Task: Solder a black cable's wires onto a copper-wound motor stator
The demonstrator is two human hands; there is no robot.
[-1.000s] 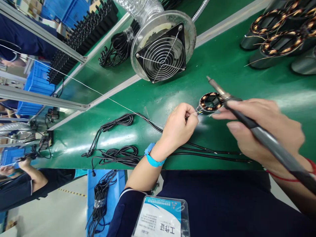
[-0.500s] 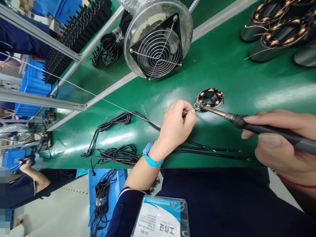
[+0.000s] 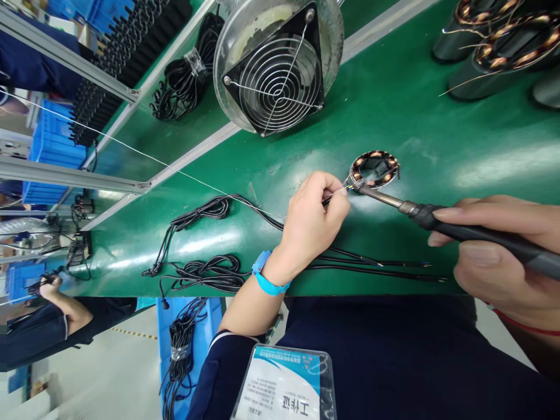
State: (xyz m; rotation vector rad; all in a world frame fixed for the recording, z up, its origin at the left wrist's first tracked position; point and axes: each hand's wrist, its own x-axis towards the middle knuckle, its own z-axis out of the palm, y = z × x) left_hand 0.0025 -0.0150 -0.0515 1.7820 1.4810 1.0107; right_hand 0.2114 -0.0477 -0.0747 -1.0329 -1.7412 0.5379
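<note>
A clear plastic badge holder (image 3: 286,385) hangs at the person's chest, its blue-and-white card printed with Chinese characters that sit upside down from here, the small print too fine to read. On the glossy green counter (image 3: 437,116) lies a small round stator (image 3: 375,168), a metal ring wound with coppery coils. The left hand (image 3: 312,224), a blue band on its wrist, has its fingers pinched together on a thin wire (image 3: 339,195) right at the stator's near edge. The right hand (image 3: 503,256) has its fingers wrapped around the dark handle of a soldering iron (image 3: 433,219), whose slim metal tip touches that same edge beside the wire. Black cables (image 3: 205,274) lie coiled on the counter to the left, and a wire-grilled fan (image 3: 277,73) in a clear round housing stands behind.
</note>
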